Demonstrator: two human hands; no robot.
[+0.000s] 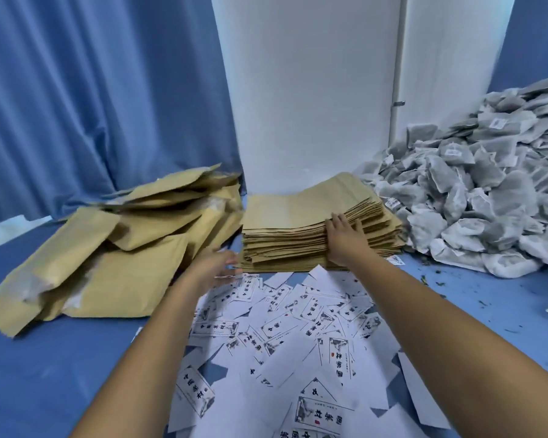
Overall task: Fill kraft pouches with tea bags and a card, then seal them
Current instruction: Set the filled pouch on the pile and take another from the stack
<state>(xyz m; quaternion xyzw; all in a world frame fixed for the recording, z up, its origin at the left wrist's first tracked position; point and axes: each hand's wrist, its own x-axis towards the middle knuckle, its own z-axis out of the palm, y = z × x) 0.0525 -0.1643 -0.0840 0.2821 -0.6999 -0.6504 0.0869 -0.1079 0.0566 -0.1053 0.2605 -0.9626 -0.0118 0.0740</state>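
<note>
A tall stack of flat empty kraft pouches (285, 216) stands at the centre back. My right hand (344, 238) rests on the stack's front right edge, fingers spread over the pouch edges. My left hand (214, 267) hovers blurred near the stack's lower left corner, fingers apart, holding nothing that I can see. White printed cards (298, 336) lie scattered on the blue surface under my forearms. A big heap of grey tea bags (475, 197) fills the right side.
A loose pile of filled kraft pouches (114, 254) lies at the left. A white wall panel (307, 90) rises behind the stack, with blue curtains (92, 90) at the left. Tea crumbs dot the blue tabletop (475, 298) at the right.
</note>
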